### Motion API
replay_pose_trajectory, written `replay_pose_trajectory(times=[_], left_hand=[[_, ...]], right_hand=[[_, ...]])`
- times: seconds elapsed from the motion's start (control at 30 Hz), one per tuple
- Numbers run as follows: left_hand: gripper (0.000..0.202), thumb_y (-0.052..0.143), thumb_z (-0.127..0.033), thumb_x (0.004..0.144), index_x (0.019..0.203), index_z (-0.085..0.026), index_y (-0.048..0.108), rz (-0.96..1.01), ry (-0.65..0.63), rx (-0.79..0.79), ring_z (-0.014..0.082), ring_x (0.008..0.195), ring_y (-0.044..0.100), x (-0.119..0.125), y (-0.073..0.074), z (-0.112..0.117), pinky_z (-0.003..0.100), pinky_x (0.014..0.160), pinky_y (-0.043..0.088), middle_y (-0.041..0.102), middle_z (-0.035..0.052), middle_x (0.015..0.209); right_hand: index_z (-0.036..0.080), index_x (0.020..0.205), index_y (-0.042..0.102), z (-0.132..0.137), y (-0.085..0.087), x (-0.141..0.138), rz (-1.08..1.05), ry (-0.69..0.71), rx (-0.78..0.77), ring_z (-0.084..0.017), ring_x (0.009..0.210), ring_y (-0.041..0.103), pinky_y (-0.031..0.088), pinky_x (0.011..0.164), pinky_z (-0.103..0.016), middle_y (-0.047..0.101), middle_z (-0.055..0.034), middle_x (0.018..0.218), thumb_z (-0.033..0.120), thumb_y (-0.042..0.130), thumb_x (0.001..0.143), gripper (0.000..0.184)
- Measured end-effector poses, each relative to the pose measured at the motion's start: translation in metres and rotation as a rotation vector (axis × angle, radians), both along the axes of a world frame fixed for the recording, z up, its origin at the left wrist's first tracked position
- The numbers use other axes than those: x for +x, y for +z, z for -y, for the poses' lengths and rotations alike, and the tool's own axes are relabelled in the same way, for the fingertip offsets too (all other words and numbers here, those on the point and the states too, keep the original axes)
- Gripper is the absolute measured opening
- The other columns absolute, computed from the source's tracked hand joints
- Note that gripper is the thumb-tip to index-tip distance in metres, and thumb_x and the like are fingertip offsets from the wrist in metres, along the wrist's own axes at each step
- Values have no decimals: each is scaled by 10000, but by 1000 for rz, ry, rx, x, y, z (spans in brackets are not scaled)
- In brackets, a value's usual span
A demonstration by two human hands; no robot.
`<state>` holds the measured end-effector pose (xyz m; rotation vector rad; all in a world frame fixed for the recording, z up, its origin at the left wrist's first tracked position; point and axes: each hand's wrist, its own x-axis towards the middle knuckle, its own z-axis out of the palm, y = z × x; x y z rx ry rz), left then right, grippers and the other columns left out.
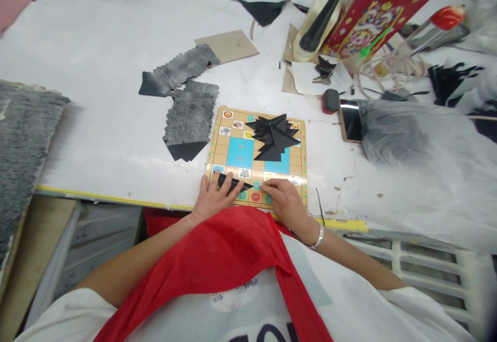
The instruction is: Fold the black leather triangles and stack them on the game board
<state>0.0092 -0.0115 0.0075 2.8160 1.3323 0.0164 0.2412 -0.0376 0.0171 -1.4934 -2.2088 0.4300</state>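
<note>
Pinning: left hand (218,195), fingers spread over black piece (235,181) at board's near edge, apparently steadying it.
Right hand (285,197): fingertips bunched near its tip; unclear whether grip holds anything.
Board (221,150): counter's (104,140) near edge, seemingly for reach.
Pile (274,136): toward board's far right corner, off the piece.

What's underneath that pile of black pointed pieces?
The pile of black pieces lies on a printed board; animal pictures and blue blocks show around its edges. What is printed directly beneath the pile is covered.
</note>
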Motion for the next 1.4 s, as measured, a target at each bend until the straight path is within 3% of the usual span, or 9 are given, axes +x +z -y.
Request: replay_pose_trajectory(times=[0.1,0.27,0.43,0.73,0.83,0.97,1.1,1.27,1.4], left_hand=[[485,454,-254,912,1379,-368,388,42,25,-4,421,1278,386,0,-6,3,664,951,333,422,129,1421],[458,433,-212,909,1362,-277,444,98,10,143,379,1268,420,-2,-19,6,626,1000,306,454,124,1396],[423,347,-169,915,1299,-167,522,114,-16,265,290,1218,498,-5,-22,1,539,1054,289,497,113,1355],[676,421,-578,869,1335,-90,458,115,202,126,336,1260,441,-45,-1,-10,572,1083,190,457,203,1371],[681,427,-589,864,1308,-75,474,140,310,172,357,1260,431,-63,0,-15,578,1063,224,496,215,1335],[491,434,-447,909,1248,-102,521,214,325,256,294,1222,481,-79,-4,-28,475,1044,321,560,177,1275],[360,439,-298,910,1196,-111,553,235,383,290,274,1154,516,-87,-7,-53,425,965,409,581,171,1222],[217,437,-188,892,842,-164,646,149,351,215,219,832,581,-89,-2,-74,350,742,464,635,91,854],[211,459,-236,895,964,-148,638,194,311,223,220,890,568,-87,0,-79,343,767,455,633,108,988]], right_hand=[[169,1084,606,-9,4,-14,-86,-72,-59,-194,950,521,430,837,-333,595,-92,997,164,415,915,255],[164,884,616,-32,15,-42,194,-45,-180,-181,830,534,395,752,-294,601,-66,859,241,475,916,164],[169,846,600,-45,22,-42,334,30,-233,-168,796,551,365,703,-272,617,-52,835,232,491,902,138],[161,836,595,-48,23,-44,392,100,-224,-174,775,557,342,678,-274,628,-61,832,215,484,885,133],[155,805,603,-58,28,-34,422,122,-177,-177,765,558,342,680,-277,624,-68,807,196,490,868,136],[143,784,624,-90,48,5,575,-39,-23,-214,740,560,345,646,-310,603,-99,767,208,464,875,195],[115,1024,624,-117,63,28,633,-197,122,-241,751,562,369,613,-327,609,-140,877,97,412,849,276],[100,1187,548,-112,47,-24,370,-37,205,-236,914,553,417,748,-336,608,-136,1025,128,417,884,331],[159,1123,584,-99,31,-85,312,238,120,-220,916,538,385,757,-333,620,-97,1028,167,457,899,258]])
